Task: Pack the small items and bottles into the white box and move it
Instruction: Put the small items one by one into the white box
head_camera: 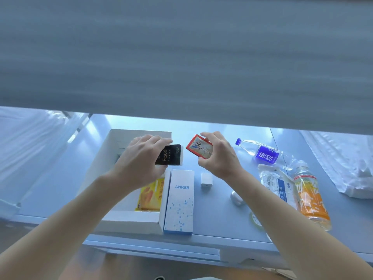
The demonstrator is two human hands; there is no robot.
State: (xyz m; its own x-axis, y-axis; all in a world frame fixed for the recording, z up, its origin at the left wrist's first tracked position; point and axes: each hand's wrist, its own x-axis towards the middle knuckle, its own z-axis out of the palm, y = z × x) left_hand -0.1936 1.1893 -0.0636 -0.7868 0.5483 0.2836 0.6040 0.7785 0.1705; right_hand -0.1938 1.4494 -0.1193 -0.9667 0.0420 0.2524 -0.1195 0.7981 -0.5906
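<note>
Two hands holding packets above the bench.
Left hand (pixel 141 158) grips a black packet (pixel 170 155) over the white box (pixel 129 221); right hand (pixel 218 156) pinches a red packet (pixel 198 146). Water bottle (pixel 262 152) and orange bottle (pixel 310 196) lie to the right.

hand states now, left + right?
Left hand: closed on a flat black "Face" packet, over the white box.
Right hand: closed on a small red-edged packet.

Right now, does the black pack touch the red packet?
Apart. The head view shows bare table between the black pack in the left hand and the red packet in the right hand.
</note>
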